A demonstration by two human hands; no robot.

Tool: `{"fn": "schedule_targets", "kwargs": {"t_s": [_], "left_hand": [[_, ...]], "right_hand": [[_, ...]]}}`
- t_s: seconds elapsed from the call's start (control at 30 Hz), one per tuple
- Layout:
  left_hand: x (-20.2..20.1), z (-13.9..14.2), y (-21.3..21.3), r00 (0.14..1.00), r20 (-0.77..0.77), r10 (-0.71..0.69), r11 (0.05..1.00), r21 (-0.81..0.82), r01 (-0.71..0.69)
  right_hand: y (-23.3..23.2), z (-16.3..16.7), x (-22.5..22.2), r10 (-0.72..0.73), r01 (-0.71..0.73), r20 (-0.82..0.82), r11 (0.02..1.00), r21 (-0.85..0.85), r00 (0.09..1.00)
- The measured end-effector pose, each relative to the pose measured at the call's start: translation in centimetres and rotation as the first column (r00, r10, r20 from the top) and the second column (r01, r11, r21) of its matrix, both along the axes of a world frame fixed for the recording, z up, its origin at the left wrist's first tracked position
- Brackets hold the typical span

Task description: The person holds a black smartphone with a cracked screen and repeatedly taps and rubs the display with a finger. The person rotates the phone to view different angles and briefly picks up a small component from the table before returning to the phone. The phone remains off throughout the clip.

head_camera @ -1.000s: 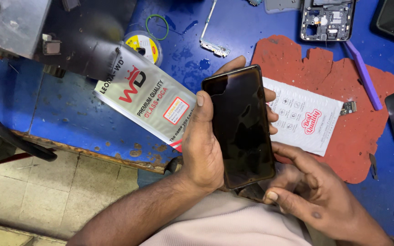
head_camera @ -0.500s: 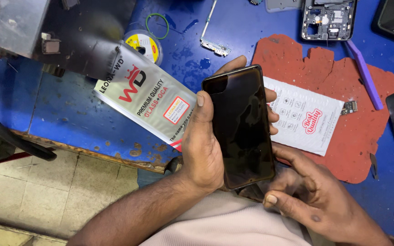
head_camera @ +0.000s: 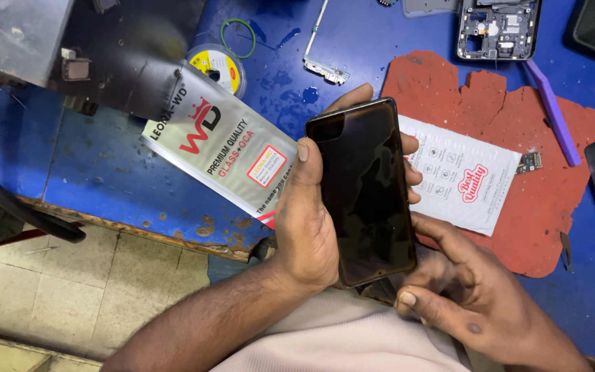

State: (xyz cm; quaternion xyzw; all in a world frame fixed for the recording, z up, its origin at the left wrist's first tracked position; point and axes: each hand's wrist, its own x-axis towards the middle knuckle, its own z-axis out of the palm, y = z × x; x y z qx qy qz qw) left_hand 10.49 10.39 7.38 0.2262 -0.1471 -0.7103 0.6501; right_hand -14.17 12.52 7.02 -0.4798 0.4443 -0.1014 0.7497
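The left hand (head_camera: pixel 308 234) wraps around a black phone (head_camera: pixel 366 189), thumb along its left edge, fingers curled behind. The phone sits above the blue table's (head_camera: pixel 125 186) worn near edge, beside the red mat (head_camera: pixel 552 200). The right hand (head_camera: pixel 473 296) pinches the phone's lower corner. A silver packet (head_camera: pixel 218 148) lies left of the phone, a white packet (head_camera: pixel 466 176) right of it, on the mat.
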Motion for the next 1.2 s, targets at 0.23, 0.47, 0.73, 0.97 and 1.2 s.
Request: {"fn": "schedule_targets", "kwargs": {"t_s": [0.23, 0.47, 0.73, 0.97, 1.2], "left_hand": [[-0.1, 0.0, 0.1, 0.999, -0.042, 0.019, 1.0, -0.009, -0.019], [-0.3, -0.1, 0.1, 0.997, -0.068, 0.026, 0.999, -0.024, -0.027], [0.0, 0.2, 0.2, 0.999, -0.038, 0.009, 1.0, -0.026, -0.01], [0.2, 0.6, 0.1, 0.999, -0.03, -0.014, 1.0, 0.011, 0.014], [0.2, 0.3, 0.1, 1.0, 0.002, -0.008, 1.0, -0.009, 0.008]], "right_hand": [[-0.7, 0.2, -0.5, -0.075, 0.074, 0.052, 0.997, 0.014, 0.996], [-1.2, 1.0, 0.5, -0.168, 0.185, 0.137, 0.975, -0.124, 0.976], [-0.9, 0.8, 1.8, -0.173, 0.192, 0.155, 0.974, -0.121, 0.973], [-0.7, 0.2, 0.5, -0.097, 0.103, 0.115, 0.994, -0.045, 0.989], [-0.5, 0.1, -0.2, -0.033, 0.033, -0.006, 0.999, -0.003, 0.999]]}}
